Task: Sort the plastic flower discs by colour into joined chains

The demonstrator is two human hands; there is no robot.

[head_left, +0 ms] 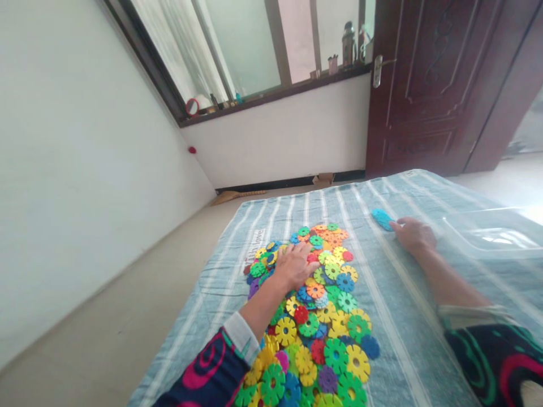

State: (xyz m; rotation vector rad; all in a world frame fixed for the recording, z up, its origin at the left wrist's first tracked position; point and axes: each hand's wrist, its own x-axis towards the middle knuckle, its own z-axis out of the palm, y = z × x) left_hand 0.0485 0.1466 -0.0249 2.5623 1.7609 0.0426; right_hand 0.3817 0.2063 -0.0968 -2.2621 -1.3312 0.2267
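A big heap of colourful plastic snowflake discs covers the middle of the striped cloth, in green, yellow, blue, orange, red and purple. My left hand rests on the far half of this heap, its fingers spread over the discs and partly hiding them. Off to the right, apart from the heap, my right hand pinches the near edge of a blue snowflake disc between thumb and fingers. The disc is just above or touching the cloth; I cannot tell which, nor whether several are stacked there.
The blue striped cloth spreads under everything. A clear plastic container stands at the right. Beyond are a windowsill with a thermos, a brown door, a broom and a small cardboard box on the floor.
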